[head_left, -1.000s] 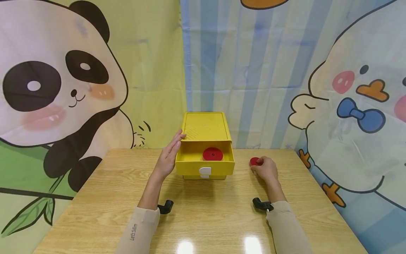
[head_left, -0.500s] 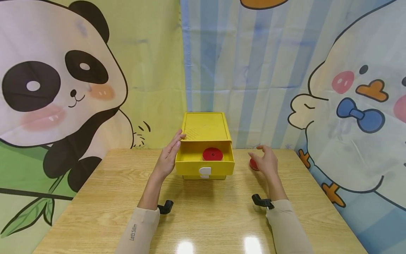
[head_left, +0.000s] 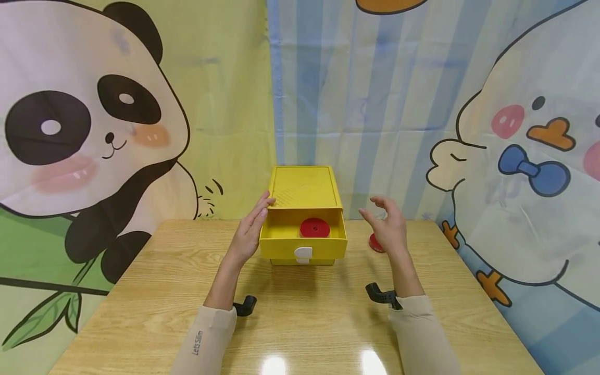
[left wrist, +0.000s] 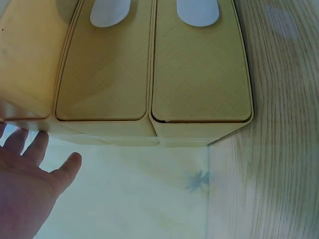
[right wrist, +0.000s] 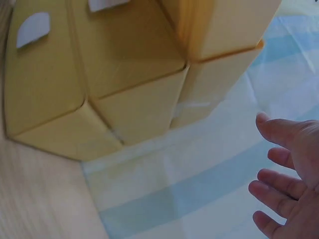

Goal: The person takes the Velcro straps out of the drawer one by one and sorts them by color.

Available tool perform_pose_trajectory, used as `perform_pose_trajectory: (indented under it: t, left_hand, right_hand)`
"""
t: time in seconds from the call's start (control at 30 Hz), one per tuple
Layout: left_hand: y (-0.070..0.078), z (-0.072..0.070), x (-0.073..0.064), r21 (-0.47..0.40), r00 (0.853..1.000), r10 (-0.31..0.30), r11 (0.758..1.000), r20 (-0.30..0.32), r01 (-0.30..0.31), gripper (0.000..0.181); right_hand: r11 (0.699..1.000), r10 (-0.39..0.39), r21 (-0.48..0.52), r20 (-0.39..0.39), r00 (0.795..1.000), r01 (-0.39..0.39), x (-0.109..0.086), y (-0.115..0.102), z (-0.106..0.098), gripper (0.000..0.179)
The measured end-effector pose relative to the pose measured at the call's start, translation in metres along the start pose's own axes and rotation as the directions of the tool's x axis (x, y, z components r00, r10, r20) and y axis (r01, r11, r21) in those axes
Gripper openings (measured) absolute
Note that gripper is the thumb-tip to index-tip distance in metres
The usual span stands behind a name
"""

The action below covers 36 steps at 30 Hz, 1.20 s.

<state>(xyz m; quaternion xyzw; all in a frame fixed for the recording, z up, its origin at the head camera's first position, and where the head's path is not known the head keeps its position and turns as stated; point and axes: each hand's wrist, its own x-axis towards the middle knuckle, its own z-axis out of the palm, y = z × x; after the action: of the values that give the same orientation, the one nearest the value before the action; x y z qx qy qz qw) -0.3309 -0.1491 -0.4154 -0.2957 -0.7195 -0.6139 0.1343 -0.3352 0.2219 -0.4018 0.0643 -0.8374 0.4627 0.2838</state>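
Observation:
A yellow drawer cabinet point(head_left: 304, 185) stands at the back of the table, its top drawer point(head_left: 281, 249) pulled out. Inside that drawer sits a red disc point(head_left: 314, 227) with a small dark centre. My left hand point(head_left: 245, 237) rests against the cabinet's upper left side, fingers extended; the left wrist view has these fingers point(left wrist: 37, 147) at the cabinet's edge. To the right of the cabinet, my right hand point(head_left: 392, 232) is raised with thumb and fingers spread, holding nothing. Just below and behind it, a second red disc point(head_left: 375, 243) lies on the table, partly hidden by the hand.
Two lower drawers point(left wrist: 199, 69) with white handles are closed. Behind the cabinet hangs a printed cloth point(head_left: 356, 114), close to the table's back edge. The wooden table point(head_left: 309, 323) extends in front of the cabinet. A black wrist camera mount point(head_left: 382, 295) juts inward from the right forearm.
My right hand has let go of the red disc on the table and lifted away from it, up and slightly left. The left hand and the drawer stay as they were.

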Motion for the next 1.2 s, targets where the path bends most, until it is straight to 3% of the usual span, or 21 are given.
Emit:
perform_pose_trajectory:
  t: [0.23, 0.47, 0.73, 0.97, 1.2]
  left_hand:
    - [-0.001, 0.0, 0.001, 0.015, 1.0, -0.007, 1.0, 0.0, 0.007, 0.044]
    - [0.0, 0.0, 0.001, 0.018, 1.0, -0.011, 1.0, 0.001, 0.011, 0.044]
    - [0.002, 0.001, 0.001, 0.007, 1.0, -0.011, 1.0, 0.0, 0.011, 0.044]
    - [0.002, 0.0, 0.001, 0.011, 1.0, -0.013, 1.0, -0.002, 0.013, 0.045]
    - [0.0, 0.0, 0.0, 0.004, 1.0, -0.016, 1.0, -0.001, 0.016, 0.044]
  right_hand:
    - [0.992, -0.113, 0.059, -0.015, 0.993, 0.114, -0.004, -0.029, -0.001, 0.044]
    - [0.961, -0.257, 0.114, 0.029, 0.966, 0.252, -0.011, -0.051, 0.003, 0.049]
    - [0.907, -0.407, 0.172, 0.113, 0.906, 0.386, -0.018, -0.072, 0.008, 0.058]
    - [0.897, -0.436, 0.166, 0.187, 0.88, 0.41, -0.018, -0.084, 0.011, 0.056]
    - [0.871, -0.49, 0.138, 0.329, 0.807, 0.472, -0.013, -0.095, 0.015, 0.039]
